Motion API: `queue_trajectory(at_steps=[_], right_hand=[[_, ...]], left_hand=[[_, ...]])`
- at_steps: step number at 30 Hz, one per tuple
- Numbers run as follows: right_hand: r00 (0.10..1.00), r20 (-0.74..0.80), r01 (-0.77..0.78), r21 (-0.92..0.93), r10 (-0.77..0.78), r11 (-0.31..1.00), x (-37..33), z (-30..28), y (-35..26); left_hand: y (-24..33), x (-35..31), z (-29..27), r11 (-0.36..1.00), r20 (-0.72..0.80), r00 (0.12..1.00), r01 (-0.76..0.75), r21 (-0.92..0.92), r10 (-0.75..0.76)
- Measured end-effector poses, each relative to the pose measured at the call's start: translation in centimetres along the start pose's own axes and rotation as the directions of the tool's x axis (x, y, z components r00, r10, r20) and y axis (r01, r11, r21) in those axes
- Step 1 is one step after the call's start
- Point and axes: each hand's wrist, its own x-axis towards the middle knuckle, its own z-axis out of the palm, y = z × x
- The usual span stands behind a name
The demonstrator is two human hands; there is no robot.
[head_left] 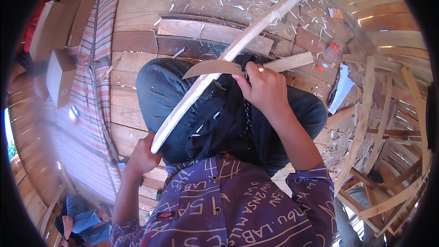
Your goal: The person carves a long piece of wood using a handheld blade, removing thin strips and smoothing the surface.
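A long pale wooden pole (247, 36), stripped of bark, runs slantwise over my lap from near left to far right. My left hand (144, 154) is closed round its near end by my left hip. In my right hand (265, 84) is a curved knife (212, 68); its handle is mostly hidden by my fingers. The broad blade lies across the pole with its tip pointing left, above my left thigh. Whether the blade touches the wood, I cannot tell. Dark cloth (218, 119) and a few shavings rest between my bent legs.
Wood shavings (233, 7) litter the plank floor ahead. Short boards (215, 34) lie before my knees. A plastic bottle (330, 56) stands at right, near a slatted wooden frame (366, 123). Cardboard boxes (60, 77) and a striped cloth (98, 41) are at left. Another person (84, 219) sits lower left.
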Motion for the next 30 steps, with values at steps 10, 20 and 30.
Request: queue_trajectory(at_steps=[10, 20, 30], right_hand=[[0.94, -0.127, -0.323, -0.038, 0.316, 0.946, 2.4, -2.7, 5.0], [0.991, -0.083, -0.106, -0.023, 0.104, 0.994, 2.0, 0.4, 1.9], [0.962, -0.097, -0.257, -0.008, 0.255, 0.966, 4.8, -1.4, 4.0]], left_hand=[[0.5, 0.0, -0.1, 1.0, -0.014, 1.0, -0.025, 0.017, 0.025], [0.2, -0.3, 0.8, 1.0, -0.04, 0.999, 0.019, -0.004, -0.019], [-0.7, -0.2, 0.7, 0.999, -0.005, 1.0, -0.006, -0.054, 0.006]])
